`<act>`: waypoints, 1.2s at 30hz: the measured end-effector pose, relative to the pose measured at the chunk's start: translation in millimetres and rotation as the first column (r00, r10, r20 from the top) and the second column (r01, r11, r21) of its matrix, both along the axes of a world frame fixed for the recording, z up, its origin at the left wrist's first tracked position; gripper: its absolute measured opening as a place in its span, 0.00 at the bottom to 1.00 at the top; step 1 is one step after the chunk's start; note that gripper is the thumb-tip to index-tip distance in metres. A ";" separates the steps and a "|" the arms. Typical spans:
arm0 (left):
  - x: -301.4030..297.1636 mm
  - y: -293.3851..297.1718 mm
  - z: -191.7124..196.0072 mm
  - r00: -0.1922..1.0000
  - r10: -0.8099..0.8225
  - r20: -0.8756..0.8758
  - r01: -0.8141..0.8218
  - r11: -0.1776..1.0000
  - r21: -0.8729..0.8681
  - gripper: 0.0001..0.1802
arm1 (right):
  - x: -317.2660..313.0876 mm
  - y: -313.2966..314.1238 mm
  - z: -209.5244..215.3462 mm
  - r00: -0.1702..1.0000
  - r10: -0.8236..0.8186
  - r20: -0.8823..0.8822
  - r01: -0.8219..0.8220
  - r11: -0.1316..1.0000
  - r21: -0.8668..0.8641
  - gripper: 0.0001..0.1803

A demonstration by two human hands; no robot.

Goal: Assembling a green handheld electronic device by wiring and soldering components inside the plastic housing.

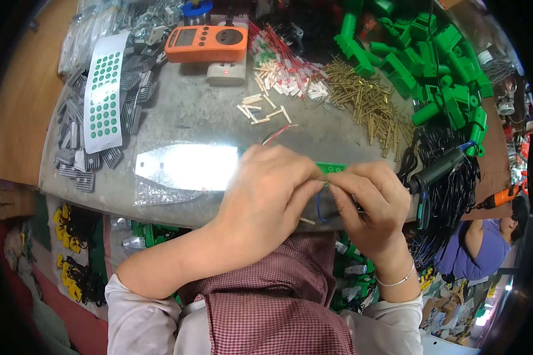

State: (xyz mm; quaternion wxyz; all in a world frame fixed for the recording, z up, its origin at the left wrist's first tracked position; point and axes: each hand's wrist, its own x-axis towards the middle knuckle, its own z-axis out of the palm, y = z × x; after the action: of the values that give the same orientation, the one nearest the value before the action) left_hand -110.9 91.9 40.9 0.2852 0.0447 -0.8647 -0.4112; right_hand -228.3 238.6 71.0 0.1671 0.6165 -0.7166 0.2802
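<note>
My left hand (272, 189) and my right hand (373, 204) meet above the table's near edge, thumbs and forefingers pinched together. From between their fingertips a thin blue wire (319, 208) curves downward; the exact grip is partly hidden by the fingers. Directly behind them lies a flat green plastic part (336, 167) with small holes, mostly covered by my hands. Red and white wires (279, 134) stick out beyond my left hand. Left of that hand is a shiny flat plate (186, 167) with a tapered end, washed out by glare.
An orange multimeter (206, 44) sits at the back, near red wires with white connectors (290, 77). Brass screws (367, 97) and green plastic housings (432, 59) are heaped right. Grey ribbed blocks (77, 136) and a green-dot sticker sheet (105, 94) lie left. A person (477, 248) sits at right.
</note>
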 end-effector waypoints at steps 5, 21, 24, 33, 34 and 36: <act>-0.9 3.3 1.0 0.997 -0.055 0.056 0.039 0.967 0.253 0.07 | 1.8 -1.9 -1.4 0.999 -0.013 0.043 0.012 1.000 0.005 0.09; -4.5 1.5 -3.0 0.996 -0.046 -0.076 0.048 0.999 0.026 0.11 | 3.7 9.5 -7.6 0.998 -0.033 0.054 0.026 0.993 0.116 0.05; -4.3 -0.5 -5.2 0.993 -0.082 -0.087 0.081 0.997 -0.016 0.11 | 1.1 12.6 -5.0 0.803 -0.098 0.588 -0.042 0.974 0.221 0.05; -6.0 2.3 -3.9 0.991 -0.085 -0.108 0.087 0.996 0.019 0.07 | 3.4 21.3 -4.7 0.806 -0.133 0.577 0.011 0.978 0.209 0.08; -5.9 2.8 -3.2 0.991 -0.084 -0.108 0.086 0.996 0.018 0.07 | 1.9 19.8 -6.7 0.806 -0.132 0.577 0.011 0.978 0.208 0.08; -5.8 2.8 -2.3 0.993 -0.077 -0.087 0.079 0.997 0.021 0.07 | -3.3 16.0 -12.7 0.998 0.029 0.059 -0.035 0.993 0.109 0.09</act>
State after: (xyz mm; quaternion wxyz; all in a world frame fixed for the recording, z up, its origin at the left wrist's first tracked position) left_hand -116.7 94.7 38.6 0.3051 -0.0033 -0.8475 -0.4342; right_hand -231.7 254.6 58.3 0.1077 0.6279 -0.7254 0.2607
